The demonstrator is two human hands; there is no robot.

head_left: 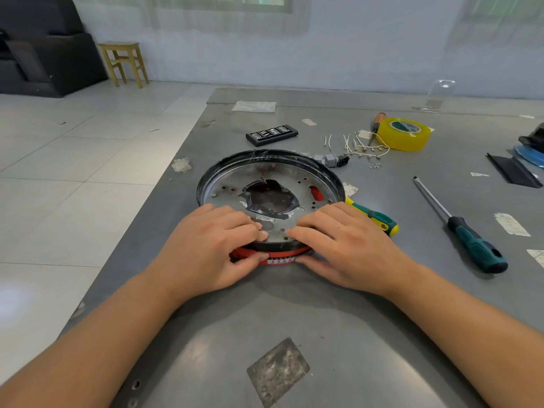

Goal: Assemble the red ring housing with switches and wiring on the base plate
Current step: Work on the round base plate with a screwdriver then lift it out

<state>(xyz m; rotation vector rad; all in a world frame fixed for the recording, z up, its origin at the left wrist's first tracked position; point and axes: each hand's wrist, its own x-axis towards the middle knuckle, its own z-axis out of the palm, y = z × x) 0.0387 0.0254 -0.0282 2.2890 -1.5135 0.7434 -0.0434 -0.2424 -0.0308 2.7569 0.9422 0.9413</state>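
Your left hand (210, 245) and right hand (341, 242) clamp the near edge: fingers curled over the round metal base plate (273, 184), thumbs against the red ring housing (279, 256) beneath.

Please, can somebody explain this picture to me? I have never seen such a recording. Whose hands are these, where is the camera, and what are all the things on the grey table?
There is no machine here. A person works with two bare hands, and the single camera sits on the person's head, looking forward and down.

On the metal table lies a round base plate with a black rim, resting on a red ring housing. The left hand and the right hand both take the near edge: fingers on top of the plate, thumbs against the red ring.

Behind it lie small white wires, grey switches, tiny screws, a roll of yellow tape and a black bit set. To the right are a green-handled screwdriver and a yellow-green handle partly hidden by the right hand.
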